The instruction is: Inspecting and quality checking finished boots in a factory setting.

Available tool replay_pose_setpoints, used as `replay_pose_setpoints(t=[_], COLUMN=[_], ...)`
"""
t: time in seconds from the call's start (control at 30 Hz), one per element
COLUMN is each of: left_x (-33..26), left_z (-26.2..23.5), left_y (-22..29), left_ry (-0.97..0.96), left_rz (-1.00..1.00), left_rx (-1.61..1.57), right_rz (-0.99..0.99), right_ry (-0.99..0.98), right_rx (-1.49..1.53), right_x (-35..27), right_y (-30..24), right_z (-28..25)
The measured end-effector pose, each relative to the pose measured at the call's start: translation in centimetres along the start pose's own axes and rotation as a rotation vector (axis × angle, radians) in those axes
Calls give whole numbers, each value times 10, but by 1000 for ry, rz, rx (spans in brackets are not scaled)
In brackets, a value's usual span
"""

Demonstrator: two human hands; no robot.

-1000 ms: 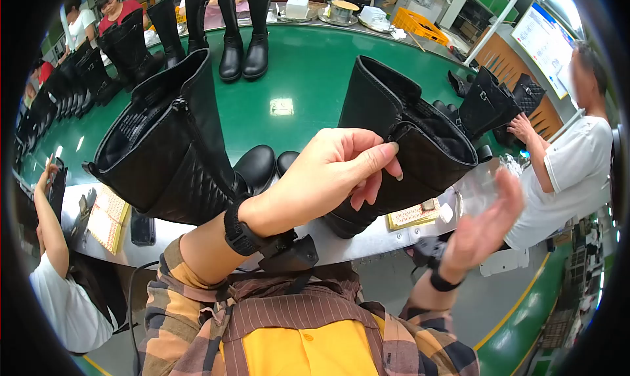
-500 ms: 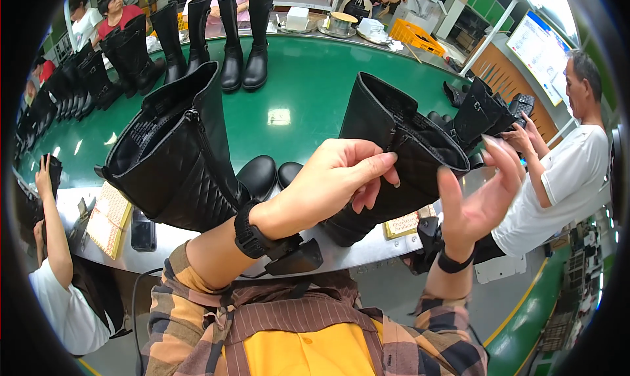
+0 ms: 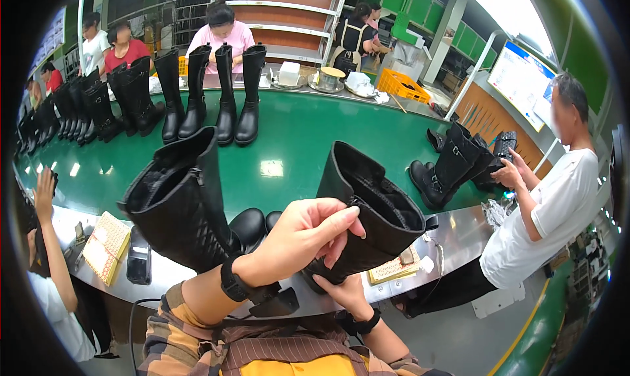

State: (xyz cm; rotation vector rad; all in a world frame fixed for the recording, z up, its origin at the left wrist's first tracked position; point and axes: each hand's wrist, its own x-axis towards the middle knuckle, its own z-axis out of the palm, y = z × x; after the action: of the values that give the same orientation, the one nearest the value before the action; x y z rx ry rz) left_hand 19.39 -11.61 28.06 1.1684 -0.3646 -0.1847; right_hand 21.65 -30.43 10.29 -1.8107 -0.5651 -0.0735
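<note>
The left hand [image 3: 308, 235] grips the tall black leather boot with the fleece-lined shaft [image 3: 367, 218] on the near side of its shaft, fingers [image 3: 341, 220] closed over the leather just below the open top. The right hand [image 3: 344, 294] is underneath, at the lower end of the shaft; its fingers seem to cup the boot, though how firmly they close cannot be told. The boot is off the steel tabletop [image 3: 459, 228], in front of the person's chest. Its long axis is tilted — the open top up and to the left, the foot end down and hidden behind the left hand. A second tall black quilted boot [image 3: 180, 212] stands just to the left, apart from both hands.
</note>
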Motion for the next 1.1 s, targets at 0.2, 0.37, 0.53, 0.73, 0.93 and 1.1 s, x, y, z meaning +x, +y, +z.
replay_pose_setpoints(t=[0.2,0.37,0.53,0.73,0.93,1.1], left_x=[-64,-157,-194,-170,-160,-159], left_z=[-31,-85,-128,-141,-120,-114], left_y=[-41,-89,-125,-125,-124,-144], left_ry=[430,769,975,639,621,748], left_rz=[561,984,323,-151,-7,-44], left_rx=[842,1385,1016,638,770,725], right_rz=[68,143,249,266,155,314], right_ry=[-154,-394,-431,-442,-292,-215], right_rx=[-3,145,60,170,258,51], right_x=[5,9,12,19,11,10], right_y=[16,29,28,22,7,4], right_z=[-9,-20,-22,-14,29,62])
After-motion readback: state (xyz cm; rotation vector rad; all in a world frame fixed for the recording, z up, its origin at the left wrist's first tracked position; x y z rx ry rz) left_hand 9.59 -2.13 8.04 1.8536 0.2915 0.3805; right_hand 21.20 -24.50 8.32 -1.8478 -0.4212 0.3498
